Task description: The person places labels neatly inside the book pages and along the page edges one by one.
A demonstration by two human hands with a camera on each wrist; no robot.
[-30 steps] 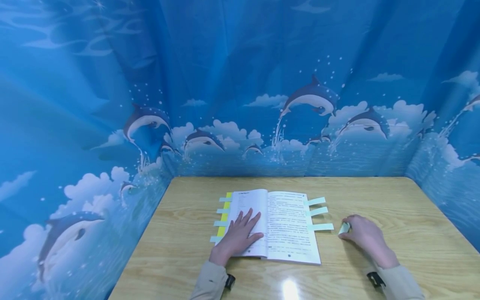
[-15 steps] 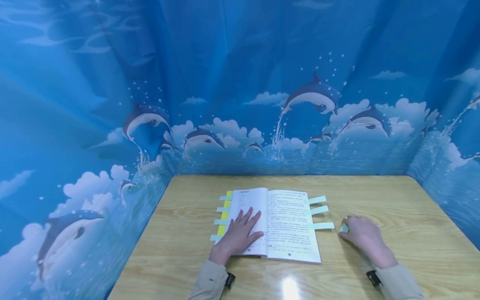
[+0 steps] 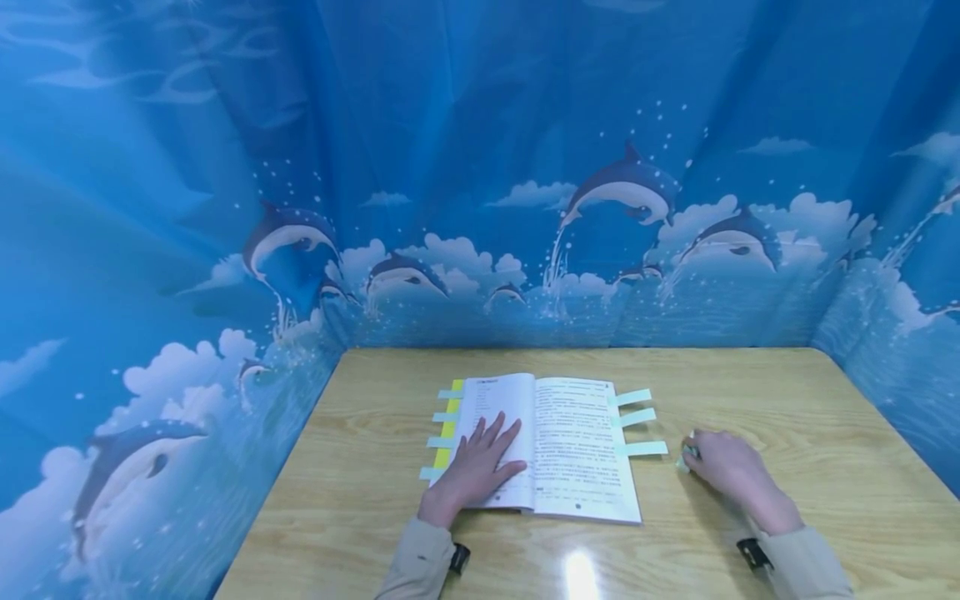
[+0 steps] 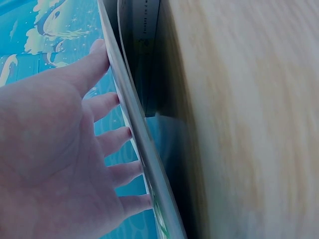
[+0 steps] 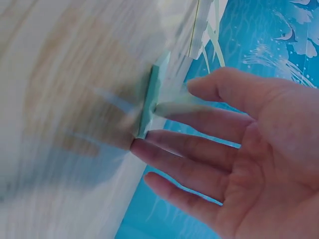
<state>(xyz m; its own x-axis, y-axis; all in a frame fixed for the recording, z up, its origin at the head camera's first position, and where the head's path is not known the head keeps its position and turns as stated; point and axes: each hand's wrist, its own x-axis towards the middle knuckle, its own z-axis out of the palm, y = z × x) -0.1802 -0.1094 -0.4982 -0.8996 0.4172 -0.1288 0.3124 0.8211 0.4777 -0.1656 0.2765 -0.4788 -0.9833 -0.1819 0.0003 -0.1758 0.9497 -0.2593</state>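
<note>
An open printed book (image 3: 581, 442) lies on the table. My left hand (image 3: 480, 467) rests on its left page with fingers spread; the left wrist view shows its fingertips touching the book (image 4: 137, 129) by its edge. To the right of the book, my right hand (image 3: 731, 471) is at a small pale green sticky-note pad (image 3: 684, 458). In the right wrist view, fairly straight fingers touch the pad (image 5: 151, 99), which lies on the table. The thumb stands off from it. A pale blur lies between thumb and index finger; whether it is a lifted sheet is unclear.
Pale green strips (image 3: 647, 448) stick out from the right page, and several more (image 3: 441, 443) from the left side, across a yellow edge (image 3: 444, 432). The wooden table (image 3: 795, 392) meets a blue dolphin-print curtain (image 3: 465, 167) at its back edge.
The right thumb and fingers have shifted slightly at the sticky-note pad, whose visible shape changes between frames. The left hand and book have stayed in place.
</note>
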